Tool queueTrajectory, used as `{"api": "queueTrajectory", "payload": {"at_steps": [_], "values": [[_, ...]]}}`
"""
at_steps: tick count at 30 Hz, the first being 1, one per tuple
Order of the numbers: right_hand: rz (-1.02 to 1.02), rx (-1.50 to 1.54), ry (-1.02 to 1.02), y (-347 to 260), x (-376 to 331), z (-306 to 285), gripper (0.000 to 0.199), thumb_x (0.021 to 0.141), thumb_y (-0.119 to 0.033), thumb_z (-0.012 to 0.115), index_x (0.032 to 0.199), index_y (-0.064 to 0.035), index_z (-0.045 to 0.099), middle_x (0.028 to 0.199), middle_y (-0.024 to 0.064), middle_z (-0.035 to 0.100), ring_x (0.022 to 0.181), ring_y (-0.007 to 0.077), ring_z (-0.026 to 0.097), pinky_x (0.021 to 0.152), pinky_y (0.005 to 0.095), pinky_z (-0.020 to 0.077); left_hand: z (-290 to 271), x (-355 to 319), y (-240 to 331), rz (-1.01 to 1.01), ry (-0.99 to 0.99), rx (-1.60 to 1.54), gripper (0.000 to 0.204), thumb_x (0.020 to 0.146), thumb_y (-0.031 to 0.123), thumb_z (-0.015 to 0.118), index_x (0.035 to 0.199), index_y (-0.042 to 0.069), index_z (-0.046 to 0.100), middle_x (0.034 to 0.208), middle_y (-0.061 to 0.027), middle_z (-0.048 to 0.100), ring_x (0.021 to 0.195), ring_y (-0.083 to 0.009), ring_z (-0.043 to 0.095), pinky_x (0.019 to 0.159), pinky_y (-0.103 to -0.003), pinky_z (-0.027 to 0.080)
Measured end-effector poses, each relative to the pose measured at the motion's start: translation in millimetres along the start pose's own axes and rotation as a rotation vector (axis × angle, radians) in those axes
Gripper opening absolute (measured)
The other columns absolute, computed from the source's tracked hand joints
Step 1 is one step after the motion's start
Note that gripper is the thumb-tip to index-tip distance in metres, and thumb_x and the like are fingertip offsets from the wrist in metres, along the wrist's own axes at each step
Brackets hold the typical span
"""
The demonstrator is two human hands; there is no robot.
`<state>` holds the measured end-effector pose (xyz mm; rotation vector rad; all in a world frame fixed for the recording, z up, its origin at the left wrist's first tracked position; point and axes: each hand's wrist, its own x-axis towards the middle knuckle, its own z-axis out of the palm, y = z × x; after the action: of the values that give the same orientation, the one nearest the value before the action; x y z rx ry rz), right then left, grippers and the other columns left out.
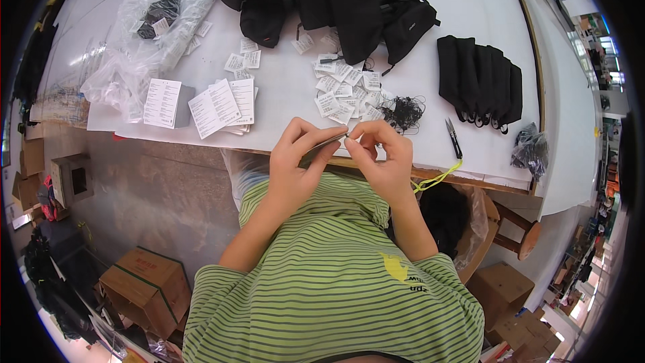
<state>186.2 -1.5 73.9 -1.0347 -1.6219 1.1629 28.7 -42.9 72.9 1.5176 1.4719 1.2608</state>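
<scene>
A thin grey piece (329,141), seen nearly edge-on, is between the 2 hands, just off the near edge of the table (283,107). The left hand (294,159) holds it in a narrow pinch, thumb below and fingers along its length. The right hand (390,159) brings thumb and forefinger close together at the piece's far end, where a small dark bit shows; whether those 2 tips grip it or only touch it, I cannot tell.

The step in hand looks like fine fingertip work at that end. As I judge it, the next move calls for a steady left pinch and small, precise motion from the right fingertips.

Just beyond the hands are a heap of white tags (342,87) and, ahead of the right hand, a tangle of black cords (404,114). To the right of the right hand are 1 pair of snips (454,140), with a yellow-green cord (440,177), and, farther out, a row of black pouches (478,77). Left of the left hand lie white printed cards (218,106), with a clear plastic bag (115,70) beyond. Farthest ahead is a pile of black fabric goods (353,10).
</scene>
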Motion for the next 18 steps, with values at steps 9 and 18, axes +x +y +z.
{"api": "queueTrajectory", "payload": {"at_steps": [9,18], "values": [[0.001,-0.061,0.046,1.0,-2.8,1.4,0.009,0.078,-0.005,0.07,0.082,-0.0047,0.062,0.056,-0.0052,0.043,0.05,0.0017,0.037,0.046,0.0183,0.0276,7.9,-3.6,-2.4,-0.016,0.107,-0.075,0.018,0.077,0.0,0.071,0.093,0.002,0.062,0.076,-0.0034,0.056,0.068,-0.0114,0.053,0.06,-0.022,0.041],[0.063,-0.029,0.036,-3.6,-7.7,-2.1,0.01,0.076,0.001,0.07,0.081,-0.002,0.062,0.059,-0.0051,0.047,0.052,0.0016,0.039,0.048,0.018,0.0282,9.3,-5.9,-1.2,-0.028,0.096,-0.068,0.018,0.079,-0.001,0.069,0.094,0.001,0.06,0.079,-0.0074,0.057,0.069,-0.0169,0.058,0.064,-0.026,0.046]]}}
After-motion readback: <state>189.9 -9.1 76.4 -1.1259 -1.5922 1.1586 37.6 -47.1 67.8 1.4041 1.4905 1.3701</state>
